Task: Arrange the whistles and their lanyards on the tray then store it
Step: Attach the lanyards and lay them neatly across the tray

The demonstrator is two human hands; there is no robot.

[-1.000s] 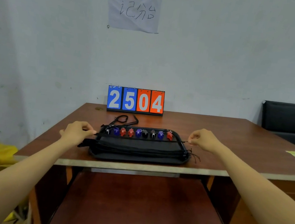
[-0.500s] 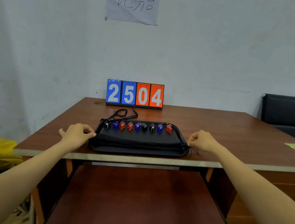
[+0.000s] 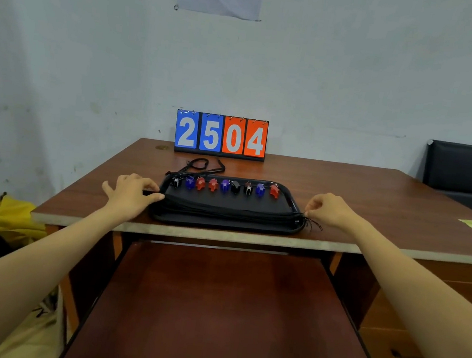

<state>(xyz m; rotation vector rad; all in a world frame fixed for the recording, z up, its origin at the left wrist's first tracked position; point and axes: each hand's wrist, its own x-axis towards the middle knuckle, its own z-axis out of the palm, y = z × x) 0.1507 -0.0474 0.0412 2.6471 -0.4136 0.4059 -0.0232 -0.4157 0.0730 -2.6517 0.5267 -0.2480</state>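
Both hands flank the black tray (image 3: 224,224) lying crosswise at the table's (image 3: 374,202) near edge: left hand (image 3: 130,194) spread loosely at its left end, right hand (image 3: 330,209) curled, pinching the lanyards (image 3: 225,209) at its right end.

Two bare forearms reach in from the lower corners of the frame, uncovered along all their visible length, with no sleeve edge showing. The left hand (image 3: 131,195) and right hand (image 3: 332,211) wear no gloves. No rings, watch or bracelet can be seen at either wrist. Fingernails are too small to make out.
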